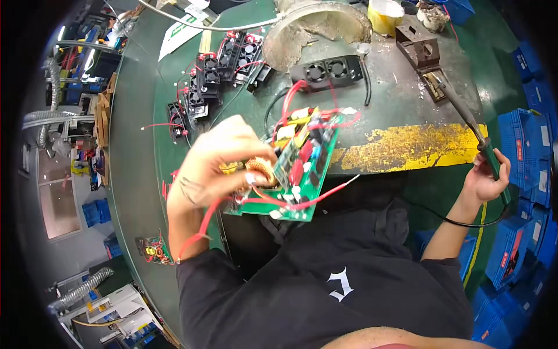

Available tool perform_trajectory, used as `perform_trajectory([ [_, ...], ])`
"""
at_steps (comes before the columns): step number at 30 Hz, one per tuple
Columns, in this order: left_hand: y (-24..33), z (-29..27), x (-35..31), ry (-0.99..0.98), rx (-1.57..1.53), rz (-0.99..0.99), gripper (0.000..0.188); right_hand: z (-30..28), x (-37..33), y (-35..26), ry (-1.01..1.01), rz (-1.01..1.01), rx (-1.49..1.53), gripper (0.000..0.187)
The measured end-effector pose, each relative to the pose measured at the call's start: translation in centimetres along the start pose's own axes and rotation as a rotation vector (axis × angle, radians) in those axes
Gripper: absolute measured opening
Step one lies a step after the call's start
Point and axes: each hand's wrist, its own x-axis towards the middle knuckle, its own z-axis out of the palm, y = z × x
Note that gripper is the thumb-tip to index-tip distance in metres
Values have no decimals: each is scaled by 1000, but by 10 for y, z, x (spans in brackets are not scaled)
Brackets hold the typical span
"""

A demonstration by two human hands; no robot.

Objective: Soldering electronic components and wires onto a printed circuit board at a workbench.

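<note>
My left hand (224, 166) is closed on a green circuit board (317, 189), gripping it by a copper-wound coil near its left side. The board is tilted above the table's front edge and carries red, blue and yellow parts. A red wire with a bared end crosses its lower part, and other red wires run from it toward a black twin-fan unit (328, 72) on the table. Off to the right, my right hand (490, 177) holds a soldering iron (490, 157) by its green handle. The iron's metal shaft points up-left, its front end at a rusty metal stand (427, 64).
Several black fan units (212, 72) with red wires lie at the far left of the table. A crusty metal hood (317, 29) and a yellow-white tub (385, 16) stand at the back. Another circuit board (153, 249) lies left of my arm. Blue crates (517, 145) are stacked at right.
</note>
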Motion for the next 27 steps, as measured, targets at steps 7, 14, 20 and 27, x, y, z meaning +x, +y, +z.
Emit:
perform_trajectory([
  [7, -8, 69, -50, 132, 343, -105, 34, 43, 14, 31, -128, 90, 3, 45],
  [14, -60, 106, -54, 306, 478, 13, 29, 123, 20, 50, -175, 74, -2, 46],
  [20, -76, 130, -52, 461, 422, -79, 33, 136, 34, 75, -253, 239, 84, 45],
  [27, -84, 100, -89, 605, 329, -193, 37, 124, 83, 77, -269, 241, -12, 58],
])
